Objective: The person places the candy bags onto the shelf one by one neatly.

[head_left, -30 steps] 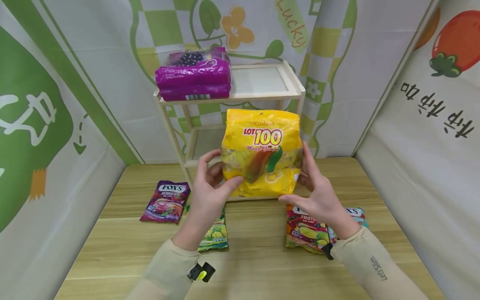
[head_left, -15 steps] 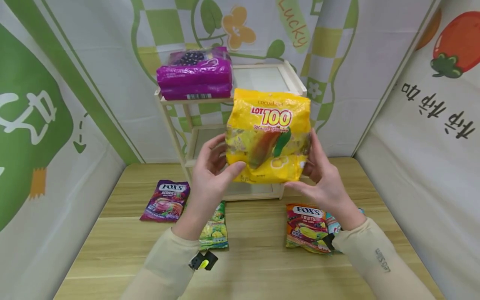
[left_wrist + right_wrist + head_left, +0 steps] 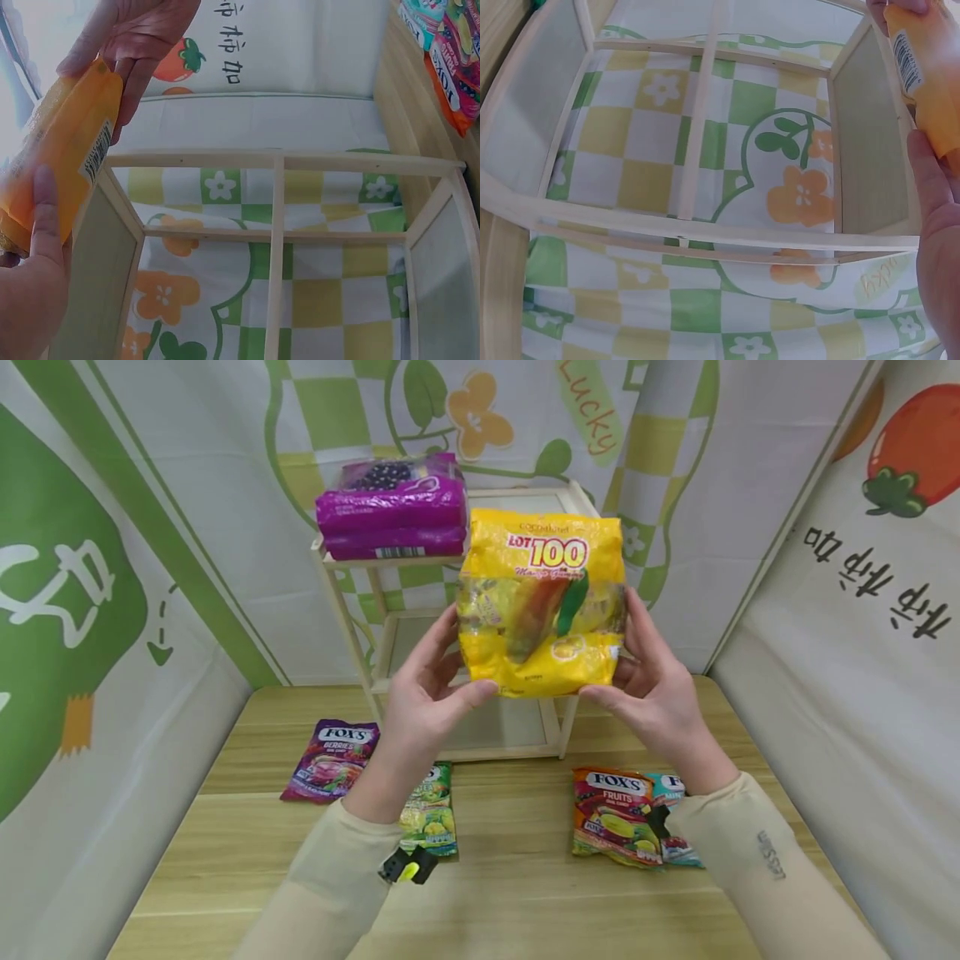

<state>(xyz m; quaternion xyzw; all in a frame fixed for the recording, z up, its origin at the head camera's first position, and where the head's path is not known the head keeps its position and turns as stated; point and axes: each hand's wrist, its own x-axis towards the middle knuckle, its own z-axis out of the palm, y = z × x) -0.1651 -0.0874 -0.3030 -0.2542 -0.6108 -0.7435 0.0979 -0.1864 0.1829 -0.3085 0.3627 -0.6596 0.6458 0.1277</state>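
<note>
A yellow bag of mango gummies is held up in the air in front of the shelf's upper part. My left hand grips its lower left side, thumb across the front bottom edge. On the lower right side my right hand grips it the same way. The left wrist view shows the bag's base with a barcode between both hands. In the right wrist view, the bag appears at the upper right edge, with the right hand below it. Some fingers are hidden behind the bag.
A purple bag lies on the left of the wooden shelf's top. On the table lie a berries candy bag, a green candy bag, a fruits candy bag and a teal candy bag.
Both hands have raised the gummy bag from in front of the middle of the shelf to around its top level, moving slightly right. The purple bag and the table's bags have stayed put.
</note>
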